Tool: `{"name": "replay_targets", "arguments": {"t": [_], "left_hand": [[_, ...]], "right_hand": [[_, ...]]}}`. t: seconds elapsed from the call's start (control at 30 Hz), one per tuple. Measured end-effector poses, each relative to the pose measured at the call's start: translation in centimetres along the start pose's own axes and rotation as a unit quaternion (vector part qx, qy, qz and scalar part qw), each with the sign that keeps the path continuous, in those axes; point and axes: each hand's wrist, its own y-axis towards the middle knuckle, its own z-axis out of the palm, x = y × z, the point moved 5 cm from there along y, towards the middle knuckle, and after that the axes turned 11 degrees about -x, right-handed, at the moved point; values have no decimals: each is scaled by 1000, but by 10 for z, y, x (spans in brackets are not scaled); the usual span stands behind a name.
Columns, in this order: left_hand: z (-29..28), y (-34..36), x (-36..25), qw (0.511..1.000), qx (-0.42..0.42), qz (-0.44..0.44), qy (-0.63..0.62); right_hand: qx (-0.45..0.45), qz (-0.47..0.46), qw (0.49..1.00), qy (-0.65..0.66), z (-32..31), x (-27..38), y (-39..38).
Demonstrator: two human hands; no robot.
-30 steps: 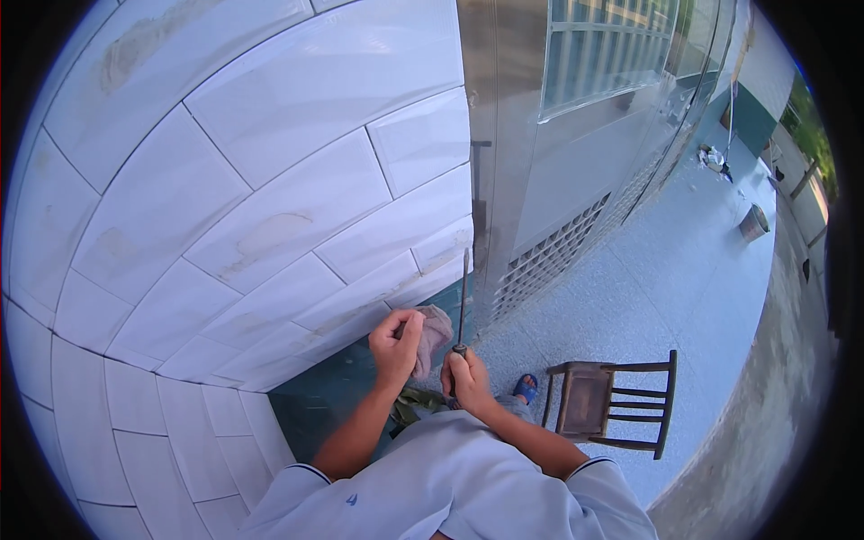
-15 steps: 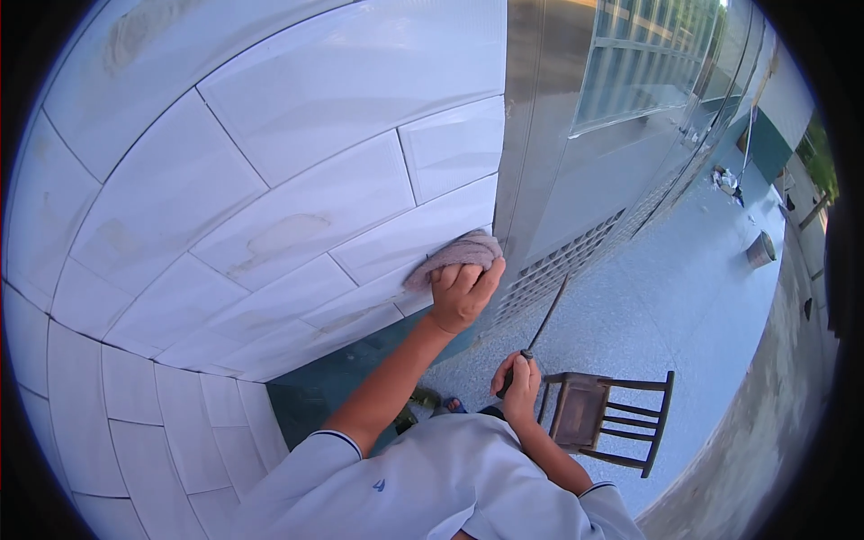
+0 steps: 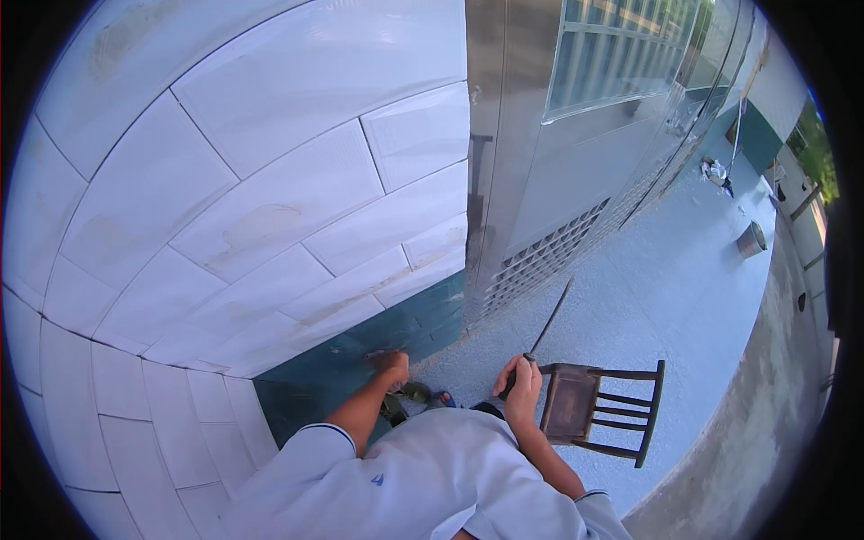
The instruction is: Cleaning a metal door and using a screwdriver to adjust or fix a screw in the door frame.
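Against the dark green lower wall, my left hand (image 3: 390,366) is low and closed. A bit of the greyish-pink cloth (image 3: 397,386) shows beside its fingers, with most of it hidden by the hand. In front of my body, my right hand (image 3: 521,392) is wrapped round the black handle of a long screwdriver (image 3: 551,317). Its thin shaft points up and away over the speckled floor, left of the chair. White wall tiles (image 3: 270,225) with dark joints and some brownish smears rise at the left, above the green band (image 3: 360,346).
A metal door (image 3: 576,171) with a glass pane and a lower grille stands beside the tiles. Right of my right hand is a dark wooden chair (image 3: 598,405). Farther off are a bucket (image 3: 751,239) and a small heap of litter (image 3: 717,174).
My left hand has left the tiles next to the door frame and come down and left with the cloth. My right hand keeps hold of the screwdriver, almost unmoved.
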Motion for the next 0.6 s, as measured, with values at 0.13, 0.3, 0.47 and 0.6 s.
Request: {"name": "replay_targets", "arguments": {"t": [0.13, 0.3, 0.47, 0.6], "left_hand": [[47, -50, 85, 933, -29, -140, -332], [70, -88, 82, 519, -118, -274, -801], [33, -84, 70, 92, -190, -183, -960], [-6, -64, 98, -19, -179, -192, -965]], "right_hand": [[8, 22, 999, -28, -6, -5, -3], [62, 131, 987, -71, -5, -39, -8], [57, 248, 966, -32, 1, -65, -12], [39, 279, 959, -10, 6, -61, -12]]}}
